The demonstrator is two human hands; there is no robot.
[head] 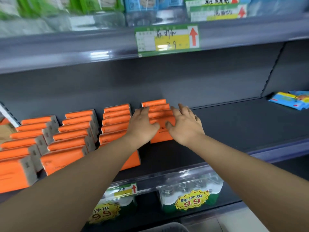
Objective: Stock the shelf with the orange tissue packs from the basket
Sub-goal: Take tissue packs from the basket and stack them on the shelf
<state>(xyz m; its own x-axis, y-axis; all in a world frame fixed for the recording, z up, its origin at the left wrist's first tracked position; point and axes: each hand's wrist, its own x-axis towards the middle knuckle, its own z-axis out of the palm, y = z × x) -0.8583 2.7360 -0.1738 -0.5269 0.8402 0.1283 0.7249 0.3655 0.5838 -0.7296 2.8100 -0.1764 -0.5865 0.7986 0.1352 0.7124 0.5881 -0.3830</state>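
Okay, I have both hands on the rightmost row of orange tissue packs (158, 114) on the dark middle shelf (234, 124). My left hand (143, 124) lies flat on the left side of that row, fingers spread over the pack tops, thumb pressing the front face of the nearest pack. My right hand (186, 123) mirrors it on the right side, fingers splayed and reaching toward the far packs, thumb touching the same front face. Neither hand is closed around a pack; both are open and pressing. Thumbs nearly meet in the middle.

Four rows of orange packs stand upright on the shelf, running near to far: this row, one just left of it (117, 121), then two more further left (73, 136) (25, 148). The right part of the shelf is bare up to a blue packet (291, 100) lying at the far right.

Above, a green and yellow price tag (168, 39) with a red arrow sits on the upper shelf edge. Below, shrink-wrapped water bottles (190, 190) carry yellow 9.9 stickers. A grey basket rim (167, 227) shows at the bottom edge; I cannot tell its contents.
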